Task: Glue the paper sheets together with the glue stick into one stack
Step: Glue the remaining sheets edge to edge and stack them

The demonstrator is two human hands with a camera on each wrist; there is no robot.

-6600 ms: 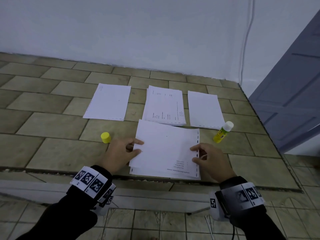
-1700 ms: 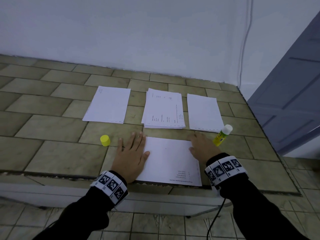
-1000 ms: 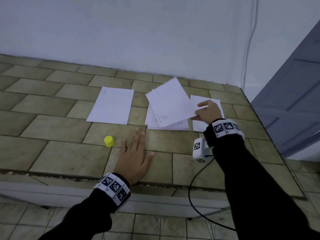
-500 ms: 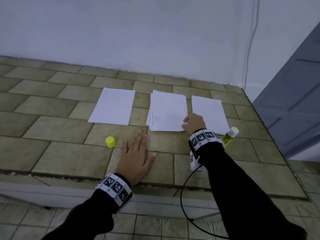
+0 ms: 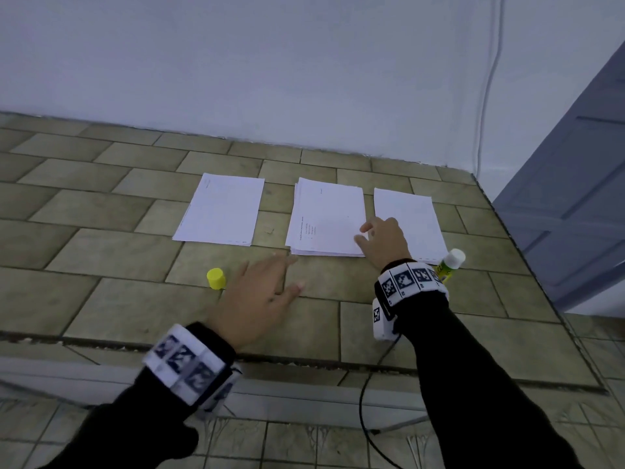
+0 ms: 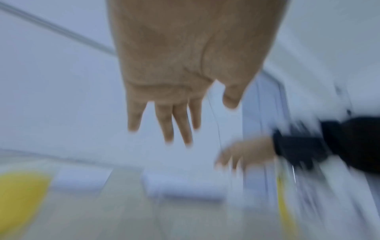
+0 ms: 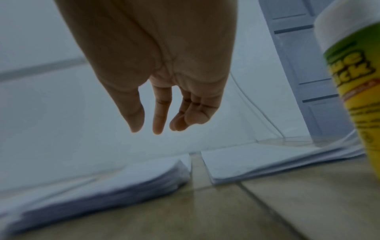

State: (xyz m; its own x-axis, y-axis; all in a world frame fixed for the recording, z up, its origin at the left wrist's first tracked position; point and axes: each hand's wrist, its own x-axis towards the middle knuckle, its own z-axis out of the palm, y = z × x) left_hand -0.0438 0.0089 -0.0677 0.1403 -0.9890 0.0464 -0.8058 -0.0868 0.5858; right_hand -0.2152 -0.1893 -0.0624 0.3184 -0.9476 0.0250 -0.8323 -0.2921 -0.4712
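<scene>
Three lots of white paper lie in a row on the tiled counter: a left sheet (image 5: pixel 221 208), a thicker middle stack (image 5: pixel 326 218) (image 7: pixel 98 183) and a right sheet (image 5: pixel 411 221) (image 7: pixel 267 160). My right hand (image 5: pixel 380 242) (image 7: pixel 156 123) hovers with loose fingers at the middle stack's near right corner and holds nothing. My left hand (image 5: pixel 267 289) (image 6: pixel 174 128) is spread flat, lifted just above the tiles in front of the stack, blurred. The glue stick (image 5: pixel 449 264) (image 7: pixel 355 84), yellow with a white end, stands by my right wrist. Its yellow cap (image 5: pixel 215 278) (image 6: pixel 18 199) sits left of my left hand.
The counter's front edge (image 5: pixel 304 362) runs just behind my wrists. A white wall (image 5: pixel 270 62) closes the back, with a thin cable (image 5: pixel 487 89) running down it. A grey-blue door (image 5: pixel 575 204) stands at the right. A black cable (image 5: pixel 368 421) hangs from my right wrist.
My right hand carried the glued sheets from the front of the counter onto the middle stack and let them go. My left hand has lifted off the tiles and moved slightly right.
</scene>
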